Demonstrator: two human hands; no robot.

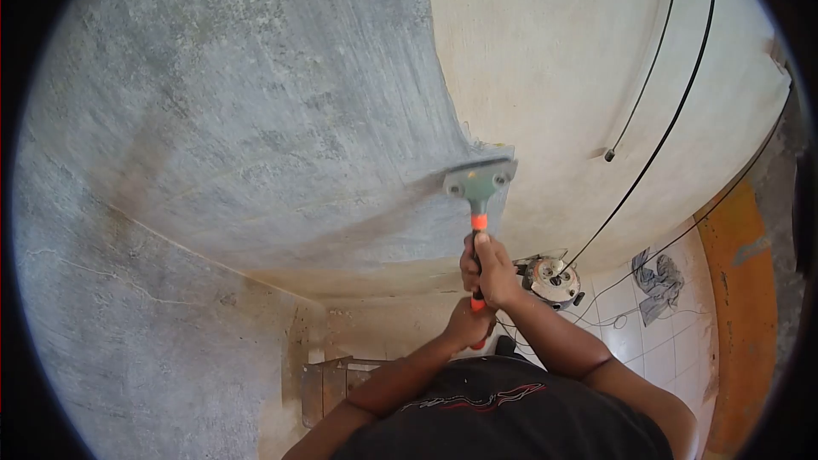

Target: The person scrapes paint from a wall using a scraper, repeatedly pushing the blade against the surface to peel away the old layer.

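Both of my hands are wrapped round the long handle of a wall scraper (480, 186), which has a grey-green head and a black and orange grip. My right hand (492, 269) grips higher up, its thumb lying along the handle. Just below it, my left hand (469, 324) is closed round the lower end. The scraper's blade edge is up at the wall, where the grey stripped surface (341, 119) meets the cream paint layer (528, 51). A little loosened paint curls at the blade's upper edge.
Black cables (682, 94) hang down the right side of the wall. A round, dusty machine (554, 281) stands on the white tiled floor with cords around it. Nearby are a crumpled cloth (659, 283), an orange panel (741, 247) and a wooden stool-like piece (324, 392).
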